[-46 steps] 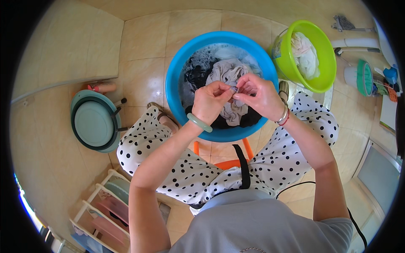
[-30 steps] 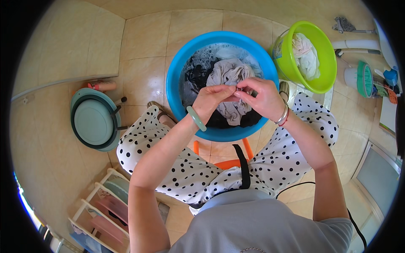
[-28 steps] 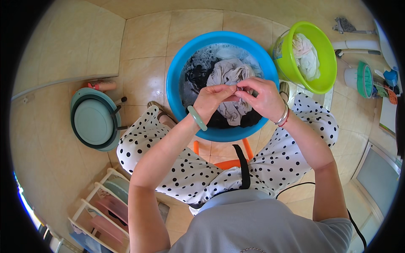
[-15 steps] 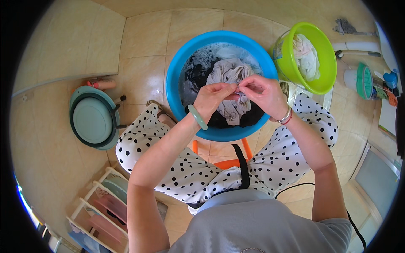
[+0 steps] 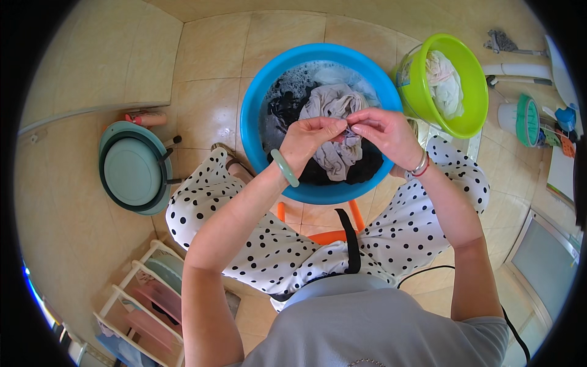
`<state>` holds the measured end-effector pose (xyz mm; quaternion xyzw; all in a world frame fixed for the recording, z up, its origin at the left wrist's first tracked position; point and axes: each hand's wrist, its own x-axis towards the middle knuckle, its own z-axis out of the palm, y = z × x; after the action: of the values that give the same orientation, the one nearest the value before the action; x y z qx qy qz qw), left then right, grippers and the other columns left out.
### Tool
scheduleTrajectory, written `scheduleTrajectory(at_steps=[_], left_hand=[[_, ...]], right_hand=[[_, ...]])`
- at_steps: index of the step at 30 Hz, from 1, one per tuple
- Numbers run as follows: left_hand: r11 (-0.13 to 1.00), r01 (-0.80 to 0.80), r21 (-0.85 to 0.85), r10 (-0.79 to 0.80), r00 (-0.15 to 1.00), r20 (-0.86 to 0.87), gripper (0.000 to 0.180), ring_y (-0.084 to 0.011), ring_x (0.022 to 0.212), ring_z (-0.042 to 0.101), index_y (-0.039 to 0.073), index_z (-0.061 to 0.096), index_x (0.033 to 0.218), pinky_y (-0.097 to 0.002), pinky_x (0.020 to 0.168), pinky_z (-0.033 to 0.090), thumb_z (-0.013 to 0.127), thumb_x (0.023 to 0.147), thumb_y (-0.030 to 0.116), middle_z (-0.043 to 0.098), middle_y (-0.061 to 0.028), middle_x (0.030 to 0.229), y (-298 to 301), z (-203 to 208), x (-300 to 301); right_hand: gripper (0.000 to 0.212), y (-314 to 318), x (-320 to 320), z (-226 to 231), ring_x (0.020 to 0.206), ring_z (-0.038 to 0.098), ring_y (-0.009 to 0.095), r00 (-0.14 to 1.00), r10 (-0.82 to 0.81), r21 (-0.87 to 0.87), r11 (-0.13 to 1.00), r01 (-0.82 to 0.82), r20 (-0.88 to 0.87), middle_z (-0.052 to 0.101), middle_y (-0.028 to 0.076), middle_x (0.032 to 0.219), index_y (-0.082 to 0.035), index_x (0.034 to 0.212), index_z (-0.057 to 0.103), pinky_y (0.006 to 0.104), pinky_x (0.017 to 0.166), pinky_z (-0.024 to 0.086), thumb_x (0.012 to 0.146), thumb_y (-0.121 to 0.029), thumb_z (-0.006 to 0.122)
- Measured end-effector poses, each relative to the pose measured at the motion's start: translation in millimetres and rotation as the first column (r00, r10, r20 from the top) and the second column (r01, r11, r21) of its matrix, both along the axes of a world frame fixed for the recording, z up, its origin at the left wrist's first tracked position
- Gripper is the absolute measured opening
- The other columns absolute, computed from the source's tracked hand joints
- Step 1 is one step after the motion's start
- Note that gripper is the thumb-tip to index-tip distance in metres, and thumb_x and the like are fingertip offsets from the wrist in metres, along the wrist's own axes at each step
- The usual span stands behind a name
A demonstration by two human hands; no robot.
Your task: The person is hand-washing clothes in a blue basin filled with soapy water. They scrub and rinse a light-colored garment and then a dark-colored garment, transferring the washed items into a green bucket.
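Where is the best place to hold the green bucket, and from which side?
Probably the near-right rim of the green bucket, coming from the person's right: its round lip is exposed there, while the blue basin crowds its left side.

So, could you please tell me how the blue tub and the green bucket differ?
The blue tub is wider; the green bucket is narrower. The tub holds suds, grey cloth and black cloth; the bucket holds pale cloth. The tub sits below the left hand and right hand; the bucket stands off to the right. Both are round, open containers.
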<state>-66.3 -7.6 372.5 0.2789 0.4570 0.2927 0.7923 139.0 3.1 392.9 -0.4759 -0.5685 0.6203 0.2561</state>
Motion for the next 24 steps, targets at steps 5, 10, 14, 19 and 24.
scheduleTrajectory(at_steps=[5,10,14,19,24], left_hand=[[1.0,-0.013,-0.028,0.013,0.999,0.03,0.02,-0.0142,0.089,0.061,0.0,0.065,0.1,-0.0268,0.088,0.046,0.062,0.091,0.018,0.065,-0.0054,0.095,-1,-11,0],[0.997,-0.04,-0.062,0.045,0.996,0.075,0.017,-0.0157,0.091,0.062,0.001,0.063,0.1,-0.0293,0.09,0.048,0.06,0.091,0.015,0.065,-0.0067,0.099,-1,-13,0],[0.989,-0.094,-0.117,0.111,0.983,0.144,0.014,-0.0192,0.095,0.063,0.001,0.061,0.098,-0.032,0.091,0.049,0.059,0.091,0.012,0.065,-0.0088,0.098,-1,-14,-2],[0.989,-0.099,-0.106,0.115,0.981,0.156,0.011,-0.021,0.095,0.063,0.0,0.058,0.097,-0.0336,0.091,0.049,0.057,0.091,0.009,0.063,-0.0104,0.098,0,-13,-2],[0.994,-0.078,-0.072,0.085,0.992,0.088,0.012,-0.0193,0.092,0.064,0.0,0.055,0.099,-0.0325,0.088,0.05,0.056,0.09,0.008,0.063,-0.0105,0.099,0,-11,1]], right_hand=[[0.021,-2,-4,3,0.084,0.066,0.023,0.966,0.076,0.37,0.914,-0.166,0.246,0.066,0.011,0.093,-0.003,0.104,0.063,0.029,0.073,0.053,0.083,-0.005,0.064],[0.019,-5,-6,-1,0.084,0.064,0.026,0.923,0.048,0.624,0.722,-0.297,0.383,0.063,0.01,0.097,-0.005,0.099,0.063,0.0329,0.072,0.053,0.081,-0.009,0.065],[0.019,-3,-1,-1,0.085,0.064,0.023,0.899,0.066,0.718,0.577,-0.389,0.434,0.062,0.007,0.101,-0.006,0.098,0.063,0.0322,0.071,0.053,0.08,-0.008,0.065],[0.014,0,1,-3,0.086,0.063,0.021,0.878,0.095,0.718,0.538,-0.441,0.468,0.06,0.006,0.1,-0.006,0.093,0.061,0.0311,0.071,0.053,0.08,-0.007,0.064],[0.006,-2,-6,-9,0.084,0.061,0.024,0.908,0.096,0.635,0.685,-0.358,0.409,0.059,0.007,0.095,-0.005,0.088,0.055,0.0324,0.071,0.052,0.084,-0.006,0.059]])
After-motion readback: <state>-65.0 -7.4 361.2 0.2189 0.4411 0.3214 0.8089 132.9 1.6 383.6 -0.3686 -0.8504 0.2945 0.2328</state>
